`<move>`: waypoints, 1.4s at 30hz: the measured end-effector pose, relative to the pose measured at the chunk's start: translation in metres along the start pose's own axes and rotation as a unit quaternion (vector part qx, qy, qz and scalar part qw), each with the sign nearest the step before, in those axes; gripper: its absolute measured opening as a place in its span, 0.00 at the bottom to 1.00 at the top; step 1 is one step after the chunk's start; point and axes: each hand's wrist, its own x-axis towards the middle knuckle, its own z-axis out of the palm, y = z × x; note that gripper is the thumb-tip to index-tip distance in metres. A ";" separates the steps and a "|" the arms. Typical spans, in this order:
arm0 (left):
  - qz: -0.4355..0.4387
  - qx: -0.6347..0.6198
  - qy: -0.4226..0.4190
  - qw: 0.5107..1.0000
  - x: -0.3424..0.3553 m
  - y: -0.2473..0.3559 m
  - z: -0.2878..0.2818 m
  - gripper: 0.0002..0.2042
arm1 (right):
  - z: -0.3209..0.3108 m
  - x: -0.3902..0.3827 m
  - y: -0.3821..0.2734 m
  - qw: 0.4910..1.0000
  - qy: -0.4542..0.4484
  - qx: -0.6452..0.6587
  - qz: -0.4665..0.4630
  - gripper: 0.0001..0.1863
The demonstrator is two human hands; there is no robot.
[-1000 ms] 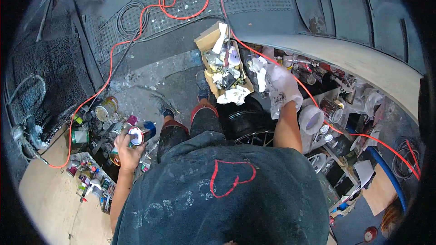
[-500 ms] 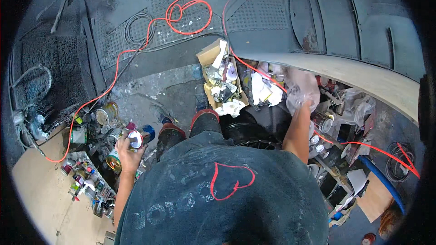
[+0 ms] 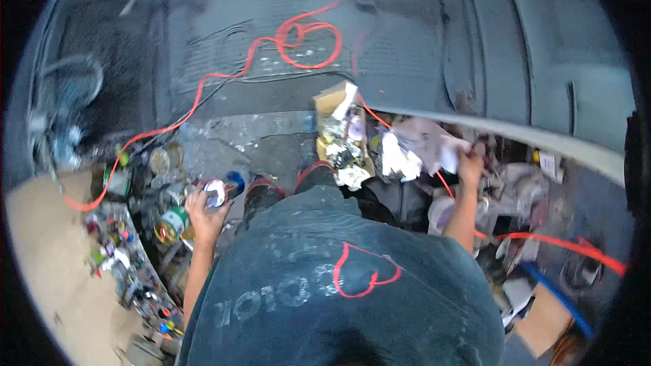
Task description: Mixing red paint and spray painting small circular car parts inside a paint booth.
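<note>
At the left, my left hand (image 3: 205, 213) is closed around a small round can (image 3: 215, 193) whose round end looks white. Beside that hand lies a larger can with a green and gold side (image 3: 172, 224), among other tins. My right hand (image 3: 469, 167) is out to the right, fingers closed on the edge of a thin pale sheet (image 3: 422, 141). The sheet spreads leftward from the hand; motion blur hides whether it is paper or plastic. Just left of it are crumpled white papers (image 3: 399, 159).
An open cardboard box (image 3: 328, 103) full of scraps stands ahead of my feet. A red hose (image 3: 196, 98) loops over the dark floor. Cluttered small containers (image 3: 125, 257) line the left board (image 3: 47, 251). At the right run a long pale panel (image 3: 542, 135) and a blue hose (image 3: 559, 301).
My right hand has shifted slightly right and nearer, and the pale sheet has spread out leftward from it. The left hand still holds the can. The whole view has shifted and blurred.
</note>
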 end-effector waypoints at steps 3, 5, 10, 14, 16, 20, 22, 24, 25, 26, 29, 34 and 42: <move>0.005 -0.008 0.083 0.996 -0.010 -0.020 -0.002 0.28 | -0.011 -0.002 -0.026 0.997 0.025 -0.066 0.010 0.20; -0.019 -0.008 0.092 0.996 -0.016 -0.033 -0.012 0.27 | 0.000 -0.010 -0.043 0.998 0.040 -0.019 -0.046 0.21; -0.070 -0.028 0.148 0.986 -0.036 -0.065 -0.044 0.24 | 0.050 -0.068 -0.090 0.987 0.103 0.043 -0.112 0.24; -0.117 -0.034 0.176 0.977 -0.060 -0.103 -0.065 0.23 | 0.128 -0.133 -0.145 0.966 0.024 -0.011 -0.256 0.23; -0.143 -0.046 0.162 0.975 -0.071 -0.127 -0.075 0.23 | 0.171 -0.169 -0.189 0.961 -0.195 0.019 -0.194 0.22; -0.140 -0.033 0.166 0.976 -0.086 -0.173 -0.100 0.22 | 0.230 -0.261 -0.313 0.882 -0.289 -0.097 -0.361 0.16; -0.132 -0.039 0.153 0.979 -0.088 -0.193 -0.116 0.23 | 0.237 -0.305 -0.385 0.825 -0.353 -0.015 -0.442 0.15; -0.115 -0.024 0.161 0.980 -0.091 -0.208 -0.130 0.23 | 0.244 -0.347 -0.463 0.773 -0.323 -0.016 -0.546 0.14; -0.125 -0.026 0.177 0.976 -0.092 -0.214 -0.138 0.23 | 0.245 -0.367 -0.502 0.736 -0.313 0.028 -0.600 0.13; -0.114 -0.031 0.184 0.976 -0.092 -0.221 -0.146 0.23 | 0.246 -0.385 -0.544 0.715 -0.303 0.032 -0.629 0.13; -0.112 -0.041 0.215 0.969 -0.092 -0.235 -0.166 0.24 | 0.240 -0.435 -0.671 0.630 -0.222 0.091 -0.738 0.11; -0.150 -0.044 0.258 0.953 -0.083 -0.250 -0.199 0.24 | 0.199 -0.504 -0.864 0.502 -0.032 0.153 -0.851 0.09; -0.201 -0.054 0.336 0.918 -0.021 -0.266 -0.233 0.22 | 0.236 -0.555 -1.087 0.445 0.076 0.095 -0.887 0.10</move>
